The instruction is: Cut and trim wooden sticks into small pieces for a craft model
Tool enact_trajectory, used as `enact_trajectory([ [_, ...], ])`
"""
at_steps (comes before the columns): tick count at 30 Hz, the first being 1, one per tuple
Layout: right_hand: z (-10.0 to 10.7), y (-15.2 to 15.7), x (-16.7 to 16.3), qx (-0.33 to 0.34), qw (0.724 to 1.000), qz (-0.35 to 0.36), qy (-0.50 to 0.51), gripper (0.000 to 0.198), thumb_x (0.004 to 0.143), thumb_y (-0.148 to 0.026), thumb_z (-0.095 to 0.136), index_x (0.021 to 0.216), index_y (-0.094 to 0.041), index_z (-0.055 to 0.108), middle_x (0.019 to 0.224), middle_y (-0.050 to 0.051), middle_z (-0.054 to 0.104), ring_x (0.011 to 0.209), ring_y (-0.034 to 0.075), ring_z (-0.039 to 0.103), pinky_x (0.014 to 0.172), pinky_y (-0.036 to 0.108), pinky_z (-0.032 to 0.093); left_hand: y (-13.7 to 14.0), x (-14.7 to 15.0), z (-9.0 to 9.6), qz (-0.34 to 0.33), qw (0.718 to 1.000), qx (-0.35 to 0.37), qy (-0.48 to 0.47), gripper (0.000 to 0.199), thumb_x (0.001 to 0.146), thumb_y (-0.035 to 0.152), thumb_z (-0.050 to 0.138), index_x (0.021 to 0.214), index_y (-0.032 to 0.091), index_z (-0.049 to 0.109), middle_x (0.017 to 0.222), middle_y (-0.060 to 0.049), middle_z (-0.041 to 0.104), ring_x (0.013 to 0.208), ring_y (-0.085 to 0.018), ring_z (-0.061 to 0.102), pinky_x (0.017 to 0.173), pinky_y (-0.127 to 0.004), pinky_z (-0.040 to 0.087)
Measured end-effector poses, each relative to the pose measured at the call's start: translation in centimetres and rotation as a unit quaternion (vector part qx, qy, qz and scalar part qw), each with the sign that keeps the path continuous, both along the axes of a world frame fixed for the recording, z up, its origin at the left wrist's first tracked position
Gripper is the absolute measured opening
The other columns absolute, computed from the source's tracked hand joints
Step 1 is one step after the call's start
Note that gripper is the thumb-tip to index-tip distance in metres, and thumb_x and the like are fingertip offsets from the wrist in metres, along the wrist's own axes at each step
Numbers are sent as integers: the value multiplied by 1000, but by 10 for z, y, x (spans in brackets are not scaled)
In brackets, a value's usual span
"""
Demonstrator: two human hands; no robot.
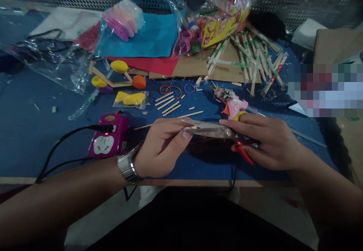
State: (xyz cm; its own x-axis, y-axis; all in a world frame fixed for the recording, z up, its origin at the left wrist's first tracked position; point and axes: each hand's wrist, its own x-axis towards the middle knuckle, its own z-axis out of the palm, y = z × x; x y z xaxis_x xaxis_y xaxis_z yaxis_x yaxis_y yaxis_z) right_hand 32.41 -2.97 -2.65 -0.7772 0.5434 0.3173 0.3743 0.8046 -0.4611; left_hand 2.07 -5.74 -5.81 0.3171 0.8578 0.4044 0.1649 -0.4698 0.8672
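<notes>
My right hand [266, 141] is closed round the red handles of a pair of scissors [217, 130]. The blades point left and stand slightly apart, with the pale end of a thin wooden stick [194, 127] between them. Thumb and fingers of my left hand [161, 145] pinch that stick close to the blade tips; most of it is hidden. Beyond my hands lie several short cut sticks [168, 104] and a longer stick [193, 113]. Near my right fingers rests a pink glue gun [236, 106], its nozzle end messy with residue.
A purple power socket [106, 135] with a black cable sits left. Behind are a stick assembly with yellow and orange caps [138, 81], a yellow packet [130, 98], rubber bands [176, 92], wrapped chopsticks [252, 58], cardboard [193, 65] and a plastic bag of caps [221, 28].
</notes>
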Motion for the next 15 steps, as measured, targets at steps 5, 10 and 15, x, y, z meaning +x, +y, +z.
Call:
enact_trajectory([
  [5, -2, -2, 2, 0, 1000, 0, -8, 58, 107, -28, 64, 163, -21, 55, 110, 9, 73, 89, 20, 71, 76, 29, 57, 2, 1, 5, -25, 999, 8, -25, 39, 114, 33, 52, 80, 22, 70, 77, -4, 75, 71, -16, 71, 65, -31, 57],
  [10, 1, -1, 1, -9, 1000, -11, 3, 59, 106, -29, 66, 163, -25, 55, 108, 9, 75, 86, 20, 72, 73, 30, 58, 2, 3, 8, -10, 999, -21, -34, 19, 111, 33, 60, 105, 22, 74, 111, -9, 81, 95, -20, 78, 82, -34, 64],
  [15, 3, 0, 0, -22, 999, -11, 25, 59, 106, -29, 65, 163, -27, 55, 114, 8, 78, 93, 22, 77, 76, 30, 60, 1, 5, 4, 24, 999, -17, -41, 16, 111, 33, 61, 109, 24, 74, 105, -6, 79, 97, -18, 77, 92, -34, 64],
])
